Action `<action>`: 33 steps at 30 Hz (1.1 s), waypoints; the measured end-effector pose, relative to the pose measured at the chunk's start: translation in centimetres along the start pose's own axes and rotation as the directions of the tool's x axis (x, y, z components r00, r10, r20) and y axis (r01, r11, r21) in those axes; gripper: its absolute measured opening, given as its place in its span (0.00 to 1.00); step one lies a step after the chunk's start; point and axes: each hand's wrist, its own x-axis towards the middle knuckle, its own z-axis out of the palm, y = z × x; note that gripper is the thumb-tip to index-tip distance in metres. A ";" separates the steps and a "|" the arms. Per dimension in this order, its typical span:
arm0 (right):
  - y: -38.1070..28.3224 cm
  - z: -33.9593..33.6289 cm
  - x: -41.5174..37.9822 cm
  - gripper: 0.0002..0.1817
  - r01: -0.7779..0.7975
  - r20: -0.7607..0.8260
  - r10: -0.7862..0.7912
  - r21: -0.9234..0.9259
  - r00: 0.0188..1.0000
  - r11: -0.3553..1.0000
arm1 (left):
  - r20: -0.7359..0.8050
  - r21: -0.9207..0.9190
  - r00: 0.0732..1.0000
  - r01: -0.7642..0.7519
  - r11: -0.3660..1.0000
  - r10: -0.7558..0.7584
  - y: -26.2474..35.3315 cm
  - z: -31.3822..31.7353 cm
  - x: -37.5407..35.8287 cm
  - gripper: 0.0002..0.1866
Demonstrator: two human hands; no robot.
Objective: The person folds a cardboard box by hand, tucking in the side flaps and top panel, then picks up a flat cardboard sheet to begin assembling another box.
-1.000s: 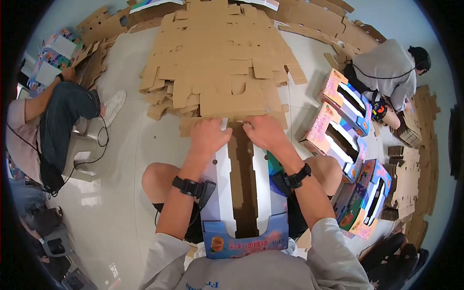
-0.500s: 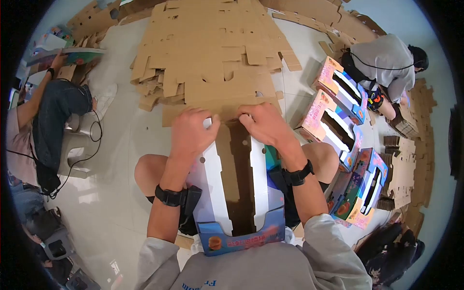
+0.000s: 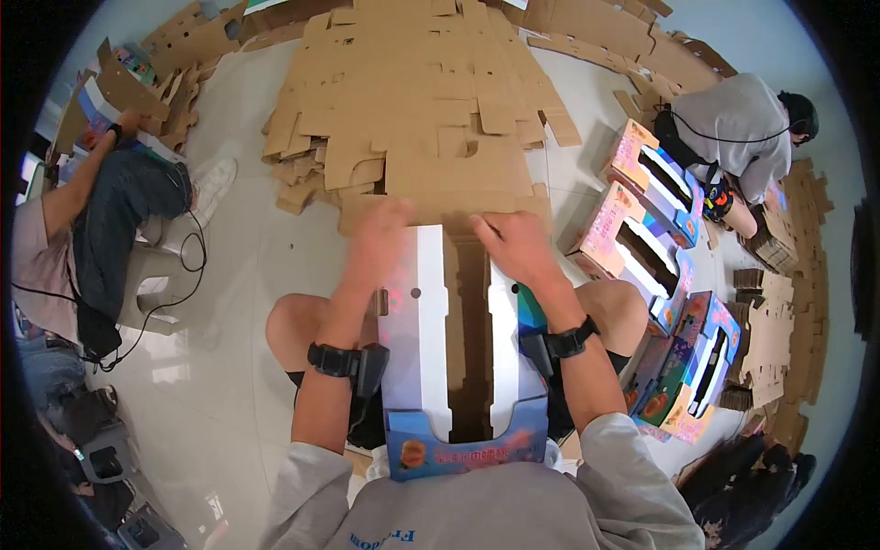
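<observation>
A printed cardboard box rests between my knees. Its top has a long central slot, and the white inner flaps on both sides have moved closer together than before. At the far end, my right hand is closed on the box's right far corner, fingers curled over the edge and thumb toward the slot. Beside the left far corner is my left hand, smeared by motion, so its fingers and any contact with the box cannot be made out.
Flattened cardboard sheets are piled ahead of me. Several formed printed boxes stand at my right, near stacked folded cardboard. One person crouches at the right; another person sits at the left holding a printed sheet.
My left hand has shifted off the flap edge to the outer left of the box. The side flaps have come inward, narrowing the slot. The left person's printed sheet has been tilted.
</observation>
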 end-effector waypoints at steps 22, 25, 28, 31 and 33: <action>-3.5 -7.3 -0.7 0.13 0.222 -0.127 -0.225 -0.043 0.966 0.974 | 0.592 -0.715 0.703 0.684 0.146 -0.394 8.2 -7.7 5.9 0.28; 0.6 -8.1 -0.5 0.11 0.228 -0.428 -0.130 0.185 0.895 0.956 | 0.541 -0.747 0.708 0.653 0.128 -0.454 7.6 -7.9 5.4 0.28; 5.9 -7.9 -0.6 0.15 -0.088 -0.456 0.452 0.622 0.767 0.778 | 0.530 -0.762 0.710 0.639 0.108 -0.462 6.1 -7.9 4.7 0.29; 7.6 -7.0 -0.6 0.20 -0.181 -0.054 0.635 0.937 0.770 0.299 | 0.556 -0.749 0.731 0.647 0.142 -0.396 5.6 -8.4 4.8 0.28; 6.4 -6.0 -0.9 0.23 -0.122 0.156 0.508 0.988 0.847 -0.099 | 0.551 -0.754 0.746 0.637 0.161 -0.373 5.9 -8.4 4.8 0.28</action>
